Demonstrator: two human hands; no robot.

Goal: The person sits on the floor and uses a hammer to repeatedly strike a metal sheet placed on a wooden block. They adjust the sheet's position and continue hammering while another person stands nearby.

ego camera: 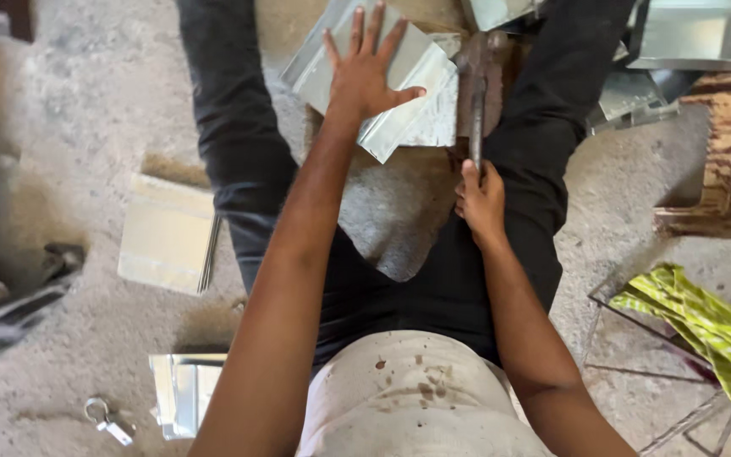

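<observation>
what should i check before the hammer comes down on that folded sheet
1. Left hand flat on the folded metal sheet, pinning it: ok.
2. Right hand closed round the hammer handle: ok.
3. Left thumb clear of the hammer head: not ok, it lies close.
4. Sheet edge resting fully on a support: cannot tell, hidden.
5. Legs clear of the strike line: ok, spread to both sides.

Hands: two are showing, the left hand (367, 74) and the right hand (480, 201).
Hammers: one hammer (479, 80) is standing far centre.
Folded metal sheets on the floor: two are lying left, one folded sheet (165, 233) and one nearer sheet (184, 391).
Key rings: one key ring (107, 420) is lying near left.
Green cloths: one green cloth (712, 330) is lying right.
</observation>
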